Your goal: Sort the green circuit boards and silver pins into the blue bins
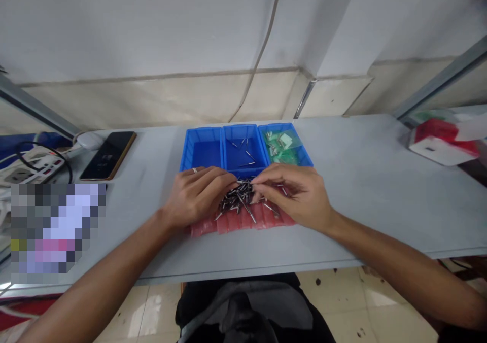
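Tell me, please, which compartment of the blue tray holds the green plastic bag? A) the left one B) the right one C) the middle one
B: the green plastic bag lies in the right compartment of the blue tray; the middle one holds only a few pins.

This looks like a small assembly workshop, though the wide view leaves some doubt: a grey workbench [353, 201] against a bare wall [152, 28] holds blue parts bins [243, 147], loose metal pins [238, 201] and a power strip [30, 168], above a spotted tiled floor [350, 302].
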Action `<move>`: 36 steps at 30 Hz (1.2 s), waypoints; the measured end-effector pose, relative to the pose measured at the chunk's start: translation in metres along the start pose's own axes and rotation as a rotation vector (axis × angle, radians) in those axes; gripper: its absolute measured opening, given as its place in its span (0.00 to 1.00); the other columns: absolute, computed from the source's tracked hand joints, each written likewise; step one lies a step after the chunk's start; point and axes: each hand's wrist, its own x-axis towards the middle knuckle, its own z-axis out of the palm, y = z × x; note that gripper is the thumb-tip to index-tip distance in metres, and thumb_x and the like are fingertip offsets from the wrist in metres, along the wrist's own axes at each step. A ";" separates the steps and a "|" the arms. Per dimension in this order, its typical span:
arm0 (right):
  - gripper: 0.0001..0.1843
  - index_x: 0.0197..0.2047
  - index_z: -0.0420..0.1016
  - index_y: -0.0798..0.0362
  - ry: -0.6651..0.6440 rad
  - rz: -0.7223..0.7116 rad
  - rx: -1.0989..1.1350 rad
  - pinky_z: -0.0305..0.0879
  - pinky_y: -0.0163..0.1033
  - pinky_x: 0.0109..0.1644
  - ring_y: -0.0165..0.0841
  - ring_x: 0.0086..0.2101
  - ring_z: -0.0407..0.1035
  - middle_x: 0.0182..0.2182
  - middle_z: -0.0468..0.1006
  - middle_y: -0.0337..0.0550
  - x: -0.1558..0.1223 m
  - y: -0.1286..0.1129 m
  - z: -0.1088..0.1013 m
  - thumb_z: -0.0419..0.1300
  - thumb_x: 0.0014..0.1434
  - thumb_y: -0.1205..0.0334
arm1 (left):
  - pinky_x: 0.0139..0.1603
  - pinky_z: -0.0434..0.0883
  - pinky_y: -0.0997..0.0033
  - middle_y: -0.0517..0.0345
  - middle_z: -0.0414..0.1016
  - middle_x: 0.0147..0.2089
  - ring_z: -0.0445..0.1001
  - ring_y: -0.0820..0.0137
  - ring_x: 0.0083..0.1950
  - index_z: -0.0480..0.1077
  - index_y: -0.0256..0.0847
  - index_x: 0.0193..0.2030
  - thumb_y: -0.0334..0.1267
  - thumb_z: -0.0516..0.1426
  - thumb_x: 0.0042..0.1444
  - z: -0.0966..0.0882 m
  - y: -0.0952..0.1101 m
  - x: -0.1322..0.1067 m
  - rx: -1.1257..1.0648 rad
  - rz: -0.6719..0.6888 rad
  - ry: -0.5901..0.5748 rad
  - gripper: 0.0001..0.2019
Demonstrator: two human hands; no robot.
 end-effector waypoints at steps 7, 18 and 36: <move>0.06 0.42 0.81 0.53 0.066 0.084 0.108 0.79 0.34 0.35 0.30 0.32 0.80 0.35 0.83 0.41 -0.004 -0.002 0.002 0.65 0.61 0.70 | 0.32 0.69 0.73 0.60 0.78 0.35 0.76 0.74 0.33 0.70 0.37 0.44 0.34 0.62 0.61 0.001 0.002 -0.002 -0.002 0.044 0.011 0.07; 0.15 0.57 0.74 0.51 0.208 0.265 0.294 0.81 0.40 0.41 0.35 0.42 0.80 0.46 0.83 0.47 0.008 0.014 -0.010 0.59 0.68 0.62 | 0.32 0.68 0.71 0.58 0.79 0.38 0.77 0.73 0.35 0.70 0.37 0.45 0.30 0.58 0.61 -0.004 -0.003 -0.002 0.030 -0.070 0.057 0.06; 0.12 0.50 0.78 0.56 -0.368 -0.456 -0.688 0.78 0.46 0.46 0.37 0.42 0.74 0.40 0.80 0.48 -0.005 0.030 -0.001 0.56 0.66 0.69 | 0.32 0.68 0.71 0.60 0.78 0.36 0.76 0.73 0.33 0.70 0.38 0.42 0.30 0.58 0.60 -0.003 -0.002 -0.002 0.059 -0.024 0.011 0.04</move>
